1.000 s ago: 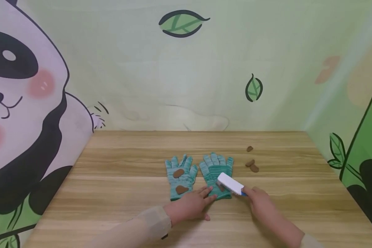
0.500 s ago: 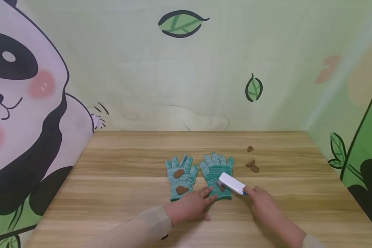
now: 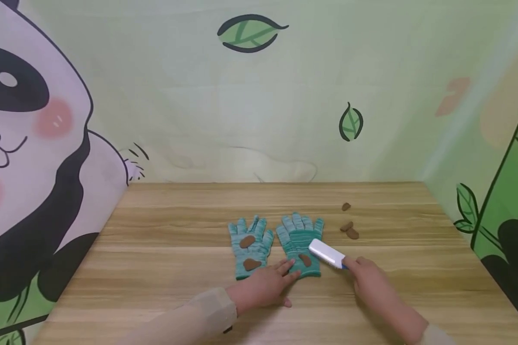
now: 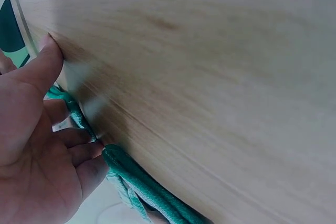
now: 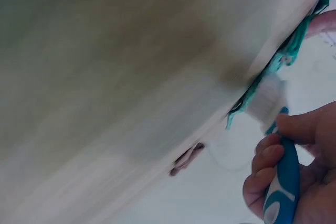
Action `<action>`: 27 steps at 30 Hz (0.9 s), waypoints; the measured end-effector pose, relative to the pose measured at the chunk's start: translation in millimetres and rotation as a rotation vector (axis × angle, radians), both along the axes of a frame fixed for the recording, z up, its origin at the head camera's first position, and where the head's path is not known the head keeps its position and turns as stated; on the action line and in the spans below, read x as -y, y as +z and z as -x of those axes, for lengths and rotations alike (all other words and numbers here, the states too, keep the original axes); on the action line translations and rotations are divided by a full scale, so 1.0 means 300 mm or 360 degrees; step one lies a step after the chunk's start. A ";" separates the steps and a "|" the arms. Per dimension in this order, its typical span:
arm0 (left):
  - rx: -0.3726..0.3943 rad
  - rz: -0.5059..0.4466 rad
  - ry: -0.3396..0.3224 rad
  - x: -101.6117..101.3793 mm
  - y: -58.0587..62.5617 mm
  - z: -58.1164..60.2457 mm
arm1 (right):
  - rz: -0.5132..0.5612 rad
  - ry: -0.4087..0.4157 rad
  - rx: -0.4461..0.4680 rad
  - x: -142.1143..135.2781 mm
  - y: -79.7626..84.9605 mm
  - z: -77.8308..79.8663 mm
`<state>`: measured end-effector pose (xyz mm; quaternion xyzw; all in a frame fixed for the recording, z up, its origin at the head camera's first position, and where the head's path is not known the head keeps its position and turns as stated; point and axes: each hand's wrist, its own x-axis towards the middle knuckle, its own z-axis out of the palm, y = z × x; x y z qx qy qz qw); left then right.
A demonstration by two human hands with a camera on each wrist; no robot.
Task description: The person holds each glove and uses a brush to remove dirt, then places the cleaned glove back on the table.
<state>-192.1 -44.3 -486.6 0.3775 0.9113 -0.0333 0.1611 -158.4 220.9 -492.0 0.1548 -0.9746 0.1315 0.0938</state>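
Two teal knit gloves lie side by side on the wooden table, fingers pointing away. The left glove [image 3: 237,254] carries two brown patches [image 3: 252,264]; one brown patch [image 3: 304,260] sits low on the right glove [image 3: 304,239]. My left hand [image 3: 263,287] is spread, its fingertips pressing the right glove's cuff. In my right hand [image 3: 375,287] is a scrub brush [image 3: 326,254] with a white head, gripped by its blue handle [image 5: 286,177]. The brush head overlaps the right glove's outer edge, bristle side down, and is blurred in the right wrist view.
Three loose brown pieces [image 3: 349,230] lie on the table to the right of the gloves, towards the back. A printed backdrop [image 3: 190,105] with a panda and leaves rises behind the table's far edge [image 3: 276,182].
The brush has slid right over the right glove, away from the brown patch, which now shows fully. The left hand has stayed on the cuff.
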 end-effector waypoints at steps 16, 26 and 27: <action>-0.0020 -0.0008 -0.0024 0.011 0.004 0.001 | 0.0011 -0.0026 -0.0011 0.012 0.013 0.001; -0.0012 -0.0027 -0.0017 0.009 -0.006 0.002 | -0.0076 0.0139 0.0166 0.024 0.022 0.003; -0.0021 -0.0024 -0.0026 0.007 -0.004 0.004 | -0.0054 0.0099 0.0144 0.017 0.022 0.006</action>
